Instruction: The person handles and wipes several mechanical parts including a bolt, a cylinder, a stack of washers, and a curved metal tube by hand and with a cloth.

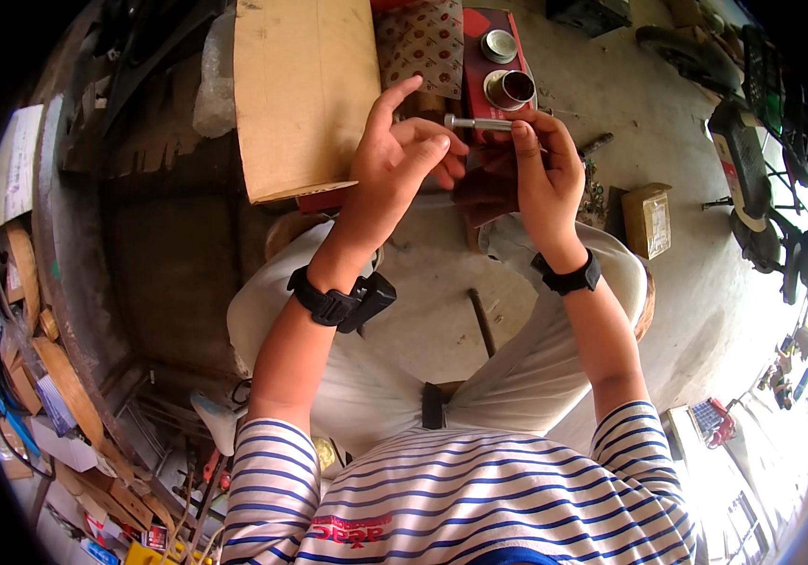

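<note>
My right hand [551, 174] pinches a silver metal bolt [474, 123], held sideways with its head to the left. My left hand [399, 155] is open, fingers apart and slightly curled, just left of the bolt head. Above my right hand, a small round metal tin [513, 89] with dark contents stands on a red board [485, 24], with a silver round lid-like piece [499, 46] behind it. A tan cardboard sheet [302, 94] lies left of my hands, beside a patterned wrapping sheet [421, 40].
A small carton [647, 219] sits on the floor to the right, near a dark tool handle [597, 146]. Parked scooters [741, 169] stand at the far right. Stacked wood and boards [65, 386] line the left. A metal bar [481, 320] is between my legs.
</note>
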Available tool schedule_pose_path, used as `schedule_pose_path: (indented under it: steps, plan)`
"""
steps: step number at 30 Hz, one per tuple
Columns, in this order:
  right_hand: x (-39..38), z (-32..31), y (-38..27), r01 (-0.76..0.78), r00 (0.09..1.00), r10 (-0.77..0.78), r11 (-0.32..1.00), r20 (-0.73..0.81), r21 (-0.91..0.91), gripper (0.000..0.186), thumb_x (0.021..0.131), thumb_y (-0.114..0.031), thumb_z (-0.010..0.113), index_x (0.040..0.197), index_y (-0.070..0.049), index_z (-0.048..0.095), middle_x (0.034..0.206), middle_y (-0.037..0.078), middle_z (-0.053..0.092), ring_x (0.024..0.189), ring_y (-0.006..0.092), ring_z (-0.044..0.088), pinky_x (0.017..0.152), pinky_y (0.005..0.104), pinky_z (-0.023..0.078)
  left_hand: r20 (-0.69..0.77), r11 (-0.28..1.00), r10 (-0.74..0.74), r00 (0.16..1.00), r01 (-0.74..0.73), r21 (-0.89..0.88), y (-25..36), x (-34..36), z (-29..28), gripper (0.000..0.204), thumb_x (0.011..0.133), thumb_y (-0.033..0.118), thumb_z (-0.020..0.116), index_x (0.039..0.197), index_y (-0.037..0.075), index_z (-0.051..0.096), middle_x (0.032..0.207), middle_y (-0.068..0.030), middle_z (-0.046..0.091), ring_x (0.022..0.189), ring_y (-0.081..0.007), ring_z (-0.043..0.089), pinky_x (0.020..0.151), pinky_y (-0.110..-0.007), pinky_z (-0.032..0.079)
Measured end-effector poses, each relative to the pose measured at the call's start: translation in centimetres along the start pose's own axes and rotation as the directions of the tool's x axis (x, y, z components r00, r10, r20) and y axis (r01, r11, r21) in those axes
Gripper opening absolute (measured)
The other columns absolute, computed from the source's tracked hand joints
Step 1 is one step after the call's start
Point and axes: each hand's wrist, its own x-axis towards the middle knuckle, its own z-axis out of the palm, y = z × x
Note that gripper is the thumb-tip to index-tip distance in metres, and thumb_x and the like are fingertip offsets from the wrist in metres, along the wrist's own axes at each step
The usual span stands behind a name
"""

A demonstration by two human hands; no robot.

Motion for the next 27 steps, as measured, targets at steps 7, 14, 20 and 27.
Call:
schedule_pose_path:
  steps: [7, 14, 20, 27]
  plan:
    - [0.2, -0.2, -0.2, -0.08, 0.997, 0.08, 0.993, 0.008, 0.082, 0.016, 0.094, -0.014, 0.057, 0.102, 0.001, 0.06, 0.084, 0.006, 0.067, 0.069, 0.0068, 0.062, 0.061, 0.0204, 0.049, -0.097, 0.985, 0.125, 0.987, -0.112, 0.135, -1.4, 0.4, 0.4, 0.047, 0.086, -0.007, 0.058, 0.129, 0.002, 0.041, 0.101, -0.0117, 0.062, 0.087, -0.0173, 0.064, 0.081, -0.026, 0.054]
    - [0.2, -0.5, -0.2, -0.109, 0.994, 0.108, 0.992, 0.018, 0.069, 0.018, 0.094, -0.016, 0.057, 0.102, 0.001, 0.059, 0.083, 0.006, 0.067, 0.068, 0.0078, 0.062, 0.061, 0.0203, 0.05, -0.044, 0.98, -0.161, 0.986, 0.165, 0.108, -0.2, 0.2, -0.6, 0.029, 0.1, 0.027, 0.045, 0.106, 0.001, 0.058, 0.078, -0.0066, 0.065, 0.069, -0.0119, 0.063, 0.06, -0.023, 0.049]
    - [0.1, -0.2, -0.2, -0.121, 0.992, 0.114, 0.98, 0.05, 0.161, 0.019, 0.095, -0.018, 0.056, 0.103, 0.0, 0.058, 0.084, 0.006, 0.066, 0.069, 0.0087, 0.063, 0.058, 0.0213, 0.051, -0.034, 0.687, 0.577, 0.816, -0.463, 0.56, -2.7, 1.2, 0.6, 0.028, 0.099, 0.025, 0.047, 0.109, 0.0, 0.057, 0.085, -0.0078, 0.065, 0.07, -0.012, 0.063, 0.062, -0.024, 0.051]
    - [0.3, -0.3, -0.3, -0.127, 0.992, 0.123, 0.983, 0.039, 0.132, 0.021, 0.097, -0.02, 0.054, 0.103, -0.001, 0.057, 0.084, 0.005, 0.064, 0.069, 0.0092, 0.063, 0.057, 0.0214, 0.051, -0.025, 0.985, -0.168, 0.985, 0.168, 0.022, -0.2, 0.3, -0.4, 0.029, 0.089, 0.0, 0.059, 0.117, -0.001, 0.052, 0.097, -0.0091, 0.062, 0.084, -0.019, 0.065, 0.079, -0.028, 0.053]
